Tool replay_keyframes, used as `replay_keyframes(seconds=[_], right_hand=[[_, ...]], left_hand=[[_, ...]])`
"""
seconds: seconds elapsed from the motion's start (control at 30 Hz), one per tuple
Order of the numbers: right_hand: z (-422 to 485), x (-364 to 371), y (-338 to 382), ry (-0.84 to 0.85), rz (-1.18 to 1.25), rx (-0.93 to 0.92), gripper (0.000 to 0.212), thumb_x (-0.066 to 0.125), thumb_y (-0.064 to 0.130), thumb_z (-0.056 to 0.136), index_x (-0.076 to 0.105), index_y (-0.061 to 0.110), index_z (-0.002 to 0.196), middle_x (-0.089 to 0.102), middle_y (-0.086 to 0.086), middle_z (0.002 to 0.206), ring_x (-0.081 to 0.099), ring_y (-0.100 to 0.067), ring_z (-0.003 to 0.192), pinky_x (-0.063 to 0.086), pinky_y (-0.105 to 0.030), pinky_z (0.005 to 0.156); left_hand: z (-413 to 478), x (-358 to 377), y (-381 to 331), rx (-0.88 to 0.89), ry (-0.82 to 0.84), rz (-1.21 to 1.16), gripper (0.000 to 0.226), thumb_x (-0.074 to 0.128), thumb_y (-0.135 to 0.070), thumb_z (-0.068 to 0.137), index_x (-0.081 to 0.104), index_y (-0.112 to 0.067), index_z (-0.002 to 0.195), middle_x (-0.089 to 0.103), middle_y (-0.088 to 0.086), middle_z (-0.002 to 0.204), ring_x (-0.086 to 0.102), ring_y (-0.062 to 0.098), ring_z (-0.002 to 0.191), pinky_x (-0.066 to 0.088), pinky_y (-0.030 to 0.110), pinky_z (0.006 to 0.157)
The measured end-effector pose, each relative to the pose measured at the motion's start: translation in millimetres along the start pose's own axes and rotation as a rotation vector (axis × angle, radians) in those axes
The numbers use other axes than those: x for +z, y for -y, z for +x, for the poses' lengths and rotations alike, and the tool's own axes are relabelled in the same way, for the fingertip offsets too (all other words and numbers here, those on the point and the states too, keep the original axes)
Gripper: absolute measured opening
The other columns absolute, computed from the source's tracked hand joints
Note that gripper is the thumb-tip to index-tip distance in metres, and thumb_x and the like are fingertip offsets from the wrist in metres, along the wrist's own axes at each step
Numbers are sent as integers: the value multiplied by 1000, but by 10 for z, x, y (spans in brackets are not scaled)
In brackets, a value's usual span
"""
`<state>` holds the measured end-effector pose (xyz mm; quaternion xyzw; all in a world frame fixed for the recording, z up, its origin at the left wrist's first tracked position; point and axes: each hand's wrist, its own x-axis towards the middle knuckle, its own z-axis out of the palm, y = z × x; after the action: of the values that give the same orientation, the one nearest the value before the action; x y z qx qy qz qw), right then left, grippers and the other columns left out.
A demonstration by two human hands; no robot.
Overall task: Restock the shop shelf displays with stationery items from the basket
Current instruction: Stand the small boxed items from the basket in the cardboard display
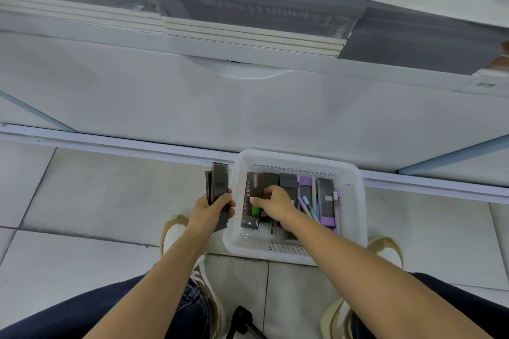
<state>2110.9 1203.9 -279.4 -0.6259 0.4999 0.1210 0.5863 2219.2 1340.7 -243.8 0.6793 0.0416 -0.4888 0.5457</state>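
Looked down on a white basket (296,158) set on the tiled floor (96,187), just near of the base rail of a white shelf unit (192,96); saw in it dark boxes laid side by side lengthways, a green-labelled box (251,209) at the far left, a grey box (288,181) towards the middle, pastel pens (308,206) in purple and blue to the right; found the left grip (213,208) just left of the basket, outside its wall, fingers curled round a bundle of slim dark boxes (219,181) held upright, ends pointing far; found the right grip (275,202) lowered into the left half of the basket, fingers bent, thumb on the green-labelled box, fingertips over its neighbour; could not tell whether anything was actually clasped there; noted stacks of grey notebooks (256,8) on the shelf above, far side; noted pale shoes (172,231) either side of the basket and dark jeans (96,311) at the near edge.
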Motion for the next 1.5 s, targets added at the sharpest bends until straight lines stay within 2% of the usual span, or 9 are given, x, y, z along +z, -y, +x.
replay_keyframes(seconds=[0.13, 0.23, 0.37, 0.7, 1.0, 1.1, 1.23, 1.37, 1.5], right_hand=[[-183, -282, 194, 212, 126, -109, 23, 64, 19, 92, 61, 13, 113, 67, -7, 113, 64, -18, 105, 52, -35, 95], [-335, -431, 352, 171, 127, -179, 15, 62, 17, 93, 62, 18, 108, 67, -5, 111, 63, -19, 105, 50, -37, 98], [-552, -530, 469, 140, 130, -239, 29, 63, 15, 92, 60, 10, 120, 66, -15, 116, 63, -26, 108, 49, -44, 99], [-1166, -746, 882, 310, -16, -425, 52, 71, 18, 87, 47, 23, 132, 58, -7, 116, 64, -18, 97, 54, -28, 81], [-1970, -1122, 1315, 83, -171, -865, 79, 79, 10, 78, 33, 27, 140, 32, 3, 141, 49, -18, 119, 50, -31, 98], [-2261, -1202, 1459, -71, -221, -1083, 56, 78, 6, 79, 55, 14, 129, 42, -2, 137, 47, -14, 121, 49, -31, 95], [-2617, -1351, 1678, -198, -47, -1196, 26, 70, 11, 87, 69, 11, 114, 64, -1, 119, 63, -9, 94, 53, -25, 78], [-2885, -1517, 1939, -345, 81, -1259, 13, 59, 19, 95, 70, 11, 94, 63, -6, 66, 58, -21, 57, 49, -31, 54], [-3071, -1645, 2228, -426, 169, -1301, 17, 62, 24, 93, 64, 9, 87, 64, -17, 70, 54, -29, 44, 43, -29, 38]], left_hand=[[-58, 36, -56, 26, -19, 49, 9, 63, -20, 92, 65, -12, 97, 75, 5, 79, 66, 21, 75, 55, 38, 75], [-144, 104, -149, 56, -58, 94, 18, 62, -21, 93, 62, -9, 107, 74, 8, 87, 62, 21, 70, 52, 30, 61], [-302, 187, -286, 32, 16, -9, 24, 60, -22, 95, 64, -2, 108, 73, 19, 94, 59, 12, 49, 46, 23, 42], [-757, 332, -849, 202, -80, -176, 17, 74, -21, 84, 61, -11, 81, 60, 12, 71, 53, 20, 56, 49, 28, 54], [-1367, 502, -1786, 365, -138, -199, 32, 77, -22, 82, 59, -2, 100, 65, 11, 70, 59, 15, 45, 51, 24, 44], [-1615, 517, -2005, 410, -70, -178, 37, 75, -26, 83, 61, 0, 105, 65, 12, 69, 56, 12, 39, 47, 21, 40], [-1922, 478, -2188, 484, -9, -169, 35, 72, -39, 85, 66, -6, 96, 67, 7, 64, 58, 13, 46, 48, 22, 44], [-2210, 468, -2336, 516, 146, -125, 32, 74, -36, 82, 67, -9, 99, 73, 7, 72, 62, 13, 53, 53, 24, 52], [-2453, 565, -2473, 586, 281, -138, 24, 74, -29, 82, 68, -11, 97, 72, 10, 73, 64, 13, 55, 54, 22, 53]])
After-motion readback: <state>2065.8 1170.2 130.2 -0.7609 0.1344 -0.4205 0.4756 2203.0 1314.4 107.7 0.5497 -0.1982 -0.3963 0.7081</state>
